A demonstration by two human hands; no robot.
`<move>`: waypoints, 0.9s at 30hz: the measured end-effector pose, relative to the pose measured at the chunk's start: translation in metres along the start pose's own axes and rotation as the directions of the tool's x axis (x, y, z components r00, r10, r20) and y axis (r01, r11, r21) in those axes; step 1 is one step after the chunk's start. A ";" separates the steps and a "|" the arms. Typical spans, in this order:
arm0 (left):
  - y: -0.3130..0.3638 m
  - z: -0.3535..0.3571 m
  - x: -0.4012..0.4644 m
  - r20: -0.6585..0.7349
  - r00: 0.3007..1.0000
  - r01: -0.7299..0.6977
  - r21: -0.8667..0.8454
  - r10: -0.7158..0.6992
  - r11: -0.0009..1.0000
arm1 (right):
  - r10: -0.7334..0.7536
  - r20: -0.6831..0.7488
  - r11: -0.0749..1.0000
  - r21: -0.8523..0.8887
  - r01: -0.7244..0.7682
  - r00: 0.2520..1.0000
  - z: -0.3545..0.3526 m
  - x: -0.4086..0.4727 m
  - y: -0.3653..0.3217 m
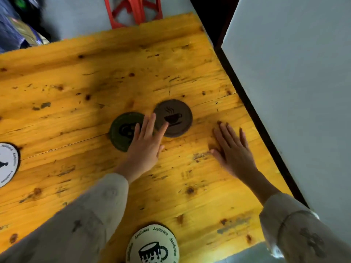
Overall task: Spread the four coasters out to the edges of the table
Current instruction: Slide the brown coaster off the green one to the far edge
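Observation:
Two dark coasters lie near the middle of the yellow wooden table (76,82): a dark green one (121,130) and, touching its right side, a brown one (176,114) with a coffee cup drawing. My left hand (146,141) lies flat with fingers apart, covering the green coaster's right part, one fingertip on the brown coaster. My right hand (231,149) rests flat on bare wood to the right, fingers spread, holding nothing. A white coaster (7,164) sits at the left edge. Another white coaster (153,245) with a mug drawing sits at the near edge.
A grey wall (294,92) runs along the table's right side, with a dark gap between. A red plastic stool (133,10) stands beyond the far edge. Dark blue cloth (15,25) is at the far left.

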State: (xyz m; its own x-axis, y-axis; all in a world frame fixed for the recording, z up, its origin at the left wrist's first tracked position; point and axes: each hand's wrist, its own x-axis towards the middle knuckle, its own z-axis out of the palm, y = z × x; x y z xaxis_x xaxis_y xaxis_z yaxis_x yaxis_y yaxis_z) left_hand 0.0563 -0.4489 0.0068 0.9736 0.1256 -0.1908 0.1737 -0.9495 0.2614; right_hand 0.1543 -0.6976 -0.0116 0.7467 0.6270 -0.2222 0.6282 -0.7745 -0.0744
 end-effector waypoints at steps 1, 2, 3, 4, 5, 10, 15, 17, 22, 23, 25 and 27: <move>-0.001 0.000 0.018 0.052 0.999 -0.005 0.026 0.003 1.000 | -0.007 0.000 1.000 -0.012 0.007 1.000 0.002 -0.001 0.003; -0.003 -0.002 0.035 0.112 0.994 0.004 0.045 -0.009 0.999 | -0.008 -0.002 1.000 -0.017 0.008 1.000 0.005 -0.001 0.005; -0.006 -0.003 0.048 0.170 0.985 0.017 0.052 -0.025 0.998 | -0.005 -0.007 1.000 -0.016 0.005 1.000 0.009 0.000 0.006; -0.008 -0.004 0.058 0.212 0.977 0.025 0.052 -0.035 0.998 | 0.002 -0.015 1.000 -0.008 -0.002 1.000 0.012 0.001 0.007; -0.010 -0.005 0.064 0.233 0.972 0.026 0.050 -0.037 0.998 | 0.010 -0.024 1.000 -0.001 -0.010 1.000 0.014 0.002 0.008; -0.010 -0.011 0.075 0.199 0.979 0.027 0.087 -0.044 0.996 | 0.023 -0.061 1.000 -0.010 -0.024 0.998 0.024 0.003 0.011; 0.002 -0.016 0.087 0.247 0.961 0.130 0.002 -0.127 0.991 | 0.021 -0.104 1.000 -0.020 -0.023 0.994 0.027 0.004 0.010; 0.005 -0.016 0.089 0.252 0.954 0.166 -0.004 -0.159 0.986 | 0.020 -0.103 1.000 -0.013 -0.022 0.994 0.027 0.004 0.010; 0.014 -0.013 0.090 0.258 0.941 0.242 -0.063 -0.218 0.968 | 0.017 -0.100 1.000 -0.007 -0.018 0.995 0.027 0.005 0.010; 0.017 -0.012 0.089 0.250 0.940 0.261 -0.083 -0.233 0.962 | 0.017 -0.100 1.000 -0.006 -0.017 0.995 0.027 0.005 0.010; 0.027 -0.010 0.089 0.232 0.930 0.319 -0.131 -0.284 0.939 | 0.016 -0.103 1.000 -0.006 -0.017 0.995 0.026 0.005 0.010; 0.043 -0.006 0.091 0.213 0.909 0.398 -0.197 -0.357 0.896 | 0.015 -0.103 1.000 -0.003 -0.016 0.995 0.026 0.006 0.009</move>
State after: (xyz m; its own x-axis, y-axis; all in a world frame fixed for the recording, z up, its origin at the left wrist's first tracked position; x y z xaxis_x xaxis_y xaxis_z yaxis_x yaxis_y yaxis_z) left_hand 0.1529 -0.4762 0.0064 0.7916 0.3919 -0.4688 0.5725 -0.7440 0.3447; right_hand 0.1582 -0.7031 -0.0386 0.7747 0.6205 -0.1219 0.6172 -0.7839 -0.0678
